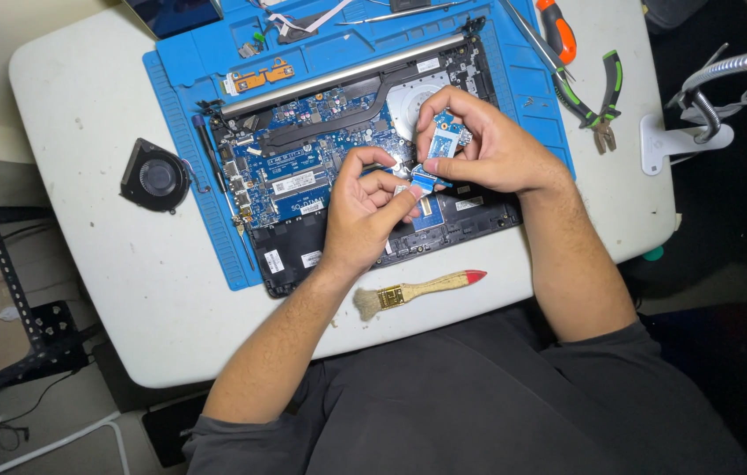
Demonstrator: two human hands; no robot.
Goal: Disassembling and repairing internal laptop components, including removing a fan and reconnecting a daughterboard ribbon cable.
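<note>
An opened laptop base (pixel 321 167) with its blue circuit board exposed lies on a blue work mat (pixel 206 123). My right hand (pixel 488 145) holds a small blue circuit board (pixel 446 136) above the laptop's right half. My left hand (pixel 360 211) pinches the end of a short flat ribbon cable (pixel 424 182) that hangs from that small board. Both hands meet over the middle of the laptop.
A black round fan (pixel 155 176) lies on the white table (pixel 101 281) left of the mat. A small brush (pixel 417 288) with a red-tipped wooden handle lies near the front edge. Green-handled pliers (pixel 598 101) and an orange-handled screwdriver (pixel 558 31) rest at the right. A lamp base (pixel 686 141) stands at the far right.
</note>
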